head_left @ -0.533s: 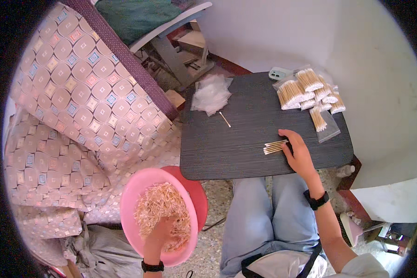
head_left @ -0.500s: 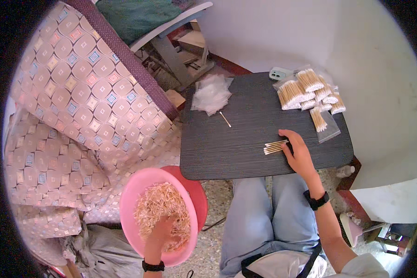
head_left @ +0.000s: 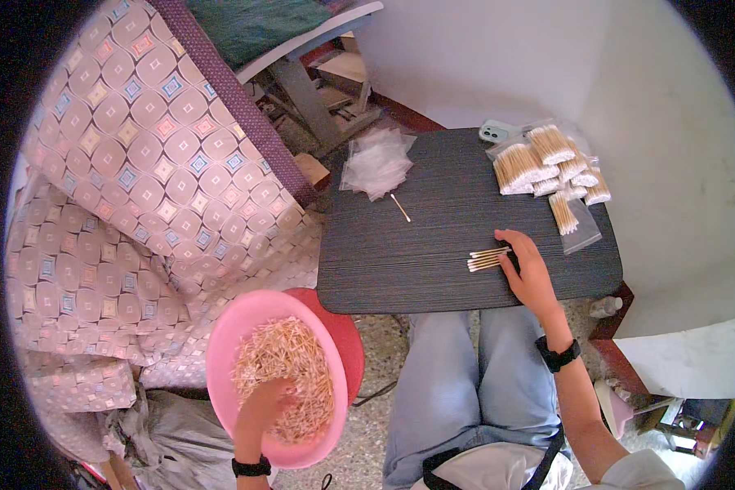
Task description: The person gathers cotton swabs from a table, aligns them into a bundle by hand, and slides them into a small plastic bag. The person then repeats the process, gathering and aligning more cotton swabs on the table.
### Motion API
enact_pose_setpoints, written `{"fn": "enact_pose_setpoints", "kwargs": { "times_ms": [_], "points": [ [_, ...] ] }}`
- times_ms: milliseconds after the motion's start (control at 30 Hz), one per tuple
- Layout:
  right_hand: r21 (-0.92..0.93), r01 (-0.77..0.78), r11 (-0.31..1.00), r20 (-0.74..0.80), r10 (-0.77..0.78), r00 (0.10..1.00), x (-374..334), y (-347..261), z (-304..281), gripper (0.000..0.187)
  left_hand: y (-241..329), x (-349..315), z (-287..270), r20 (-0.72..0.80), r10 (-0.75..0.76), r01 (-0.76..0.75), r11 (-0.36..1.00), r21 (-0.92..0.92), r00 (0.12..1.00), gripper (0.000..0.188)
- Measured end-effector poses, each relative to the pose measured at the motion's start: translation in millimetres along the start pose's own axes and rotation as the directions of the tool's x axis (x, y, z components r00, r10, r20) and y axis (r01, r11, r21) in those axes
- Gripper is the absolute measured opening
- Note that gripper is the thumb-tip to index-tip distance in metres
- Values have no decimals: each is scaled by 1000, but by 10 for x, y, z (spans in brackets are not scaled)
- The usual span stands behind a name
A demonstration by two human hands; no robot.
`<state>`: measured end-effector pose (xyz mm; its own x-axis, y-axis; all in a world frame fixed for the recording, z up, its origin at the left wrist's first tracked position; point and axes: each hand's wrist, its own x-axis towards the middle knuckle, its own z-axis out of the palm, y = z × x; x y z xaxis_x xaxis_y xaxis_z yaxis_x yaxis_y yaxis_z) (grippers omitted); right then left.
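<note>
Pink plastic walls of the basin (head_left: 220, 359) surround my left hand (head_left: 264, 403), its fingertips sunk among loose swabs (head_left: 282, 347), so I cannot tell whether they grip any. On the dark table (head_left: 416, 278), my right hand (head_left: 532, 273) curls around aligned swabs (head_left: 486, 259), hiding their right ends; whether it pinches them, I cannot tell.

A pale smartphone (head_left: 496, 131) lies lens-side up at the far edge of the black tabletop (head_left: 408, 265), toward its right corner — with a small bottle (head_left: 605, 307) below the near right corner, geometric-patterned fabric (head_left: 180, 110) beyond the left edge, and green cloth (head_left: 257, 28) past the far left corner.
</note>
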<state>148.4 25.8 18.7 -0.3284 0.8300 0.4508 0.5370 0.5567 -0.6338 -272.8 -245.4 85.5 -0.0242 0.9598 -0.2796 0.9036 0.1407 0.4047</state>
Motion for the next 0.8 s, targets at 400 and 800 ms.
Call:
{"fn": "enact_pose_setpoints", "kwargs": {
  "times_ms": [400,800],
  "points": [
    [121,-33,992,-20,36,999,19,-42,-47,37,139,-26,-321,-31,-127,129,985,114,991,18],
    [156,-23,987,-33,28,999,21,-3,-49,34,384,206,-527,-249,-86,140,968,210,965,20]
  ]
}}
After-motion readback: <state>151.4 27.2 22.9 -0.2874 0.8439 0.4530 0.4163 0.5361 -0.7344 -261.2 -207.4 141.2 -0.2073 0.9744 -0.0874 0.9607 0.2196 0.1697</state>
